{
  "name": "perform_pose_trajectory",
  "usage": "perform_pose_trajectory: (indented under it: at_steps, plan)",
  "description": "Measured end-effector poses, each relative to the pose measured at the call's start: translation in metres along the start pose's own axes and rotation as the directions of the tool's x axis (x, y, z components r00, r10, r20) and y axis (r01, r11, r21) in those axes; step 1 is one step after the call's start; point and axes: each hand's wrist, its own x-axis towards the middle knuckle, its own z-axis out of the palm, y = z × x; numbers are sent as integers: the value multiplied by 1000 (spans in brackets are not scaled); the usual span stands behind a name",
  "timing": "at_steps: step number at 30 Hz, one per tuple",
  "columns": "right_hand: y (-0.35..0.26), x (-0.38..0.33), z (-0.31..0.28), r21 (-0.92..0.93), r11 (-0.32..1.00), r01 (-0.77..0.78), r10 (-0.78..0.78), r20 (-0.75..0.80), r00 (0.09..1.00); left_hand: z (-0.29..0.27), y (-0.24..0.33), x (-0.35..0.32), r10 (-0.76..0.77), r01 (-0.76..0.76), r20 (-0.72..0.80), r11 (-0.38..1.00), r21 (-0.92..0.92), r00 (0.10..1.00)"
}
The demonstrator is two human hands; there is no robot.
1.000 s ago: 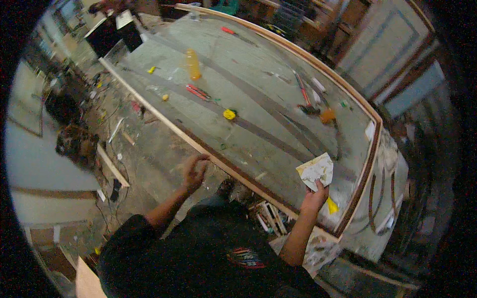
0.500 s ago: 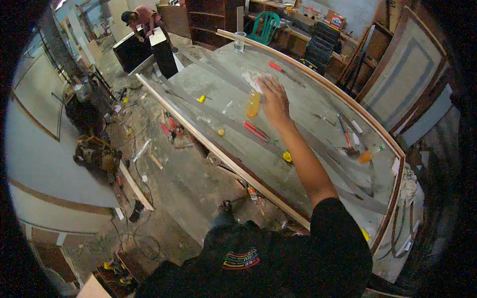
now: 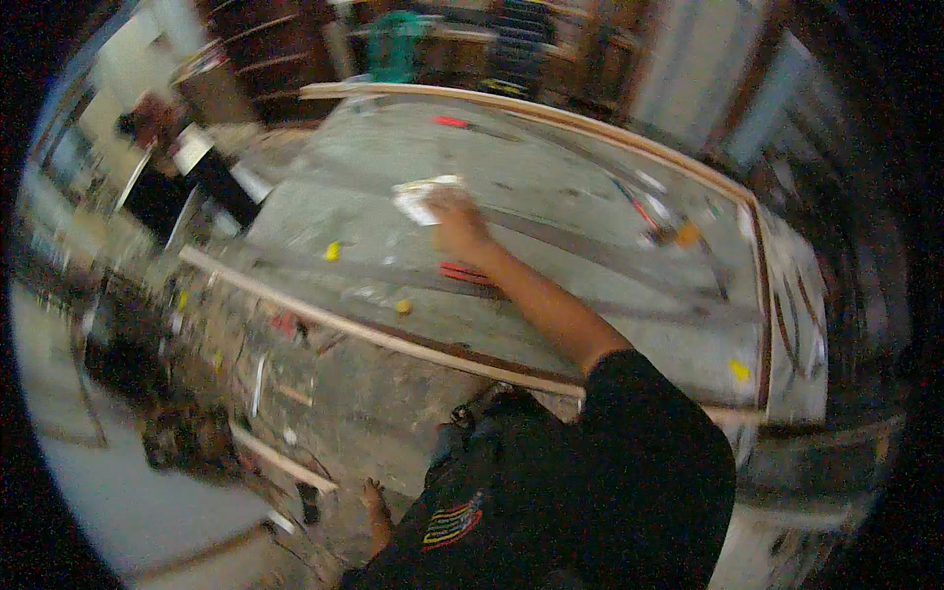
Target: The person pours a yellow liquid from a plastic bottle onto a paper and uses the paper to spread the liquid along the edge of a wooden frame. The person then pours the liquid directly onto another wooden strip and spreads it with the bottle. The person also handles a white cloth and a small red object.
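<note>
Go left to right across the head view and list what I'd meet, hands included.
Crouching co-worker, yellow piece on the table's left part, left hand, white sheet in the right hand, red-handled tool, blurred orange item, yellow scrap.

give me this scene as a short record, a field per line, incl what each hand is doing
right grip: holds a white sheet over the grey work surface; contact with the surface unclear
left grip: low at the body's left, nothing visible in it
nearest tool: red-handled tool, just below the right grip in the picture
yellow items: small yellow piece and round yellow piece, on the surface
near edge: pale wooden strip
background: green chair; another person at upper left
image quality: motion-blurred
</note>
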Motion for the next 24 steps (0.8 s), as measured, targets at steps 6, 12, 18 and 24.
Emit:
perform_pose_trajectory:
  at_steps: [6, 12, 18, 24]
  plan:
    - [6, 9, -17, -46, 997, 67, -75, -192, 979, 40, 35, 22, -213, 211, 50, 976, 51, 976]
    - [6, 4, -24, 34, 986, 164, -167, 123, 978, 93, 27, 25, 15, -42, 210, 992, 123, 978]
    - [10, -3, -15, 56, 989, 134, -137, 46, 989, 120, 8, 17, -43, -5, 238, 980, 199, 970]
    - [16, 1, -22, 68, 994, 89, -97, 112, 989, 133, -12, 1, -194, 148, 293, 974, 173, 936]
